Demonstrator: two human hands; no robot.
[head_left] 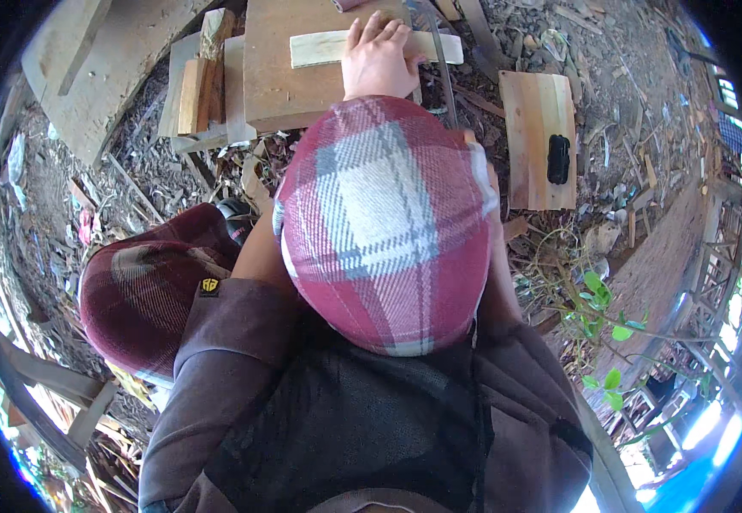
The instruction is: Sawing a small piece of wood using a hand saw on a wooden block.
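Observation:
A pale wooden strip (318, 50) lies crosswise on a wide brown board (281, 85) beyond my knee. My left hand (379, 64) grips the strip near its middle, fingers over the far edge and thumb toward the right. Across the strip's right part runs the thin dark blade of a handsaw (444, 75). Just beside my raised knee in plaid cloth, a little of my right hand (470, 138) shows at the blade's near end. The knee hides the rest of that hand and the saw's handle; the hand seems closed round it.
A wooden plank (525, 107) with a black oblong case (558, 159) on it lies to the right. Short wood blocks (191, 96) stand left of the board. Wood scraps litter the dirt floor. A leafy plant (597, 295) grows by my right side.

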